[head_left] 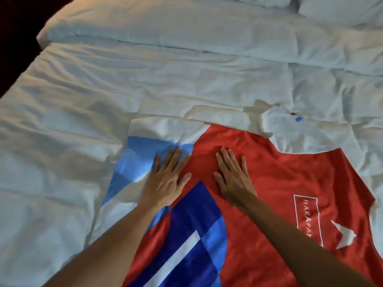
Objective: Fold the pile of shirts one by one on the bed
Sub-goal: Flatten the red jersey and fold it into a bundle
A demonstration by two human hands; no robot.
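Looking down from the head camera onto a wide bed with a rumpled white duvet (103, 96). Spread flat across the near right part of that duvet: a red, glossy sports shirt (269, 177) with white lettering in a white box and a white arrow-like mark near its right side, plus dark blue, light blue and white diagonal stripes running down its near middle. Folded over or lying along its left edge: a white and light blue fabric panel (145, 141), belonging to the same shirt or another, cannot tell. Pressing flat on the cloth, side by side and slightly apart: left hand (167, 177), fingers straight and spread, resting where the light blue meets the red; right hand (232, 175), fingers straight and spread, palm down on the red, gripping nothing. Both bare forearms reaching in from the lower edge. Just beyond the red shirt's far edge, on the right: a white shirt (300, 129) with small red and blue marks, lying crumpled on the duvet. Farther back: a folded-over duvet edge and white pillows (339, 9) at the top right.
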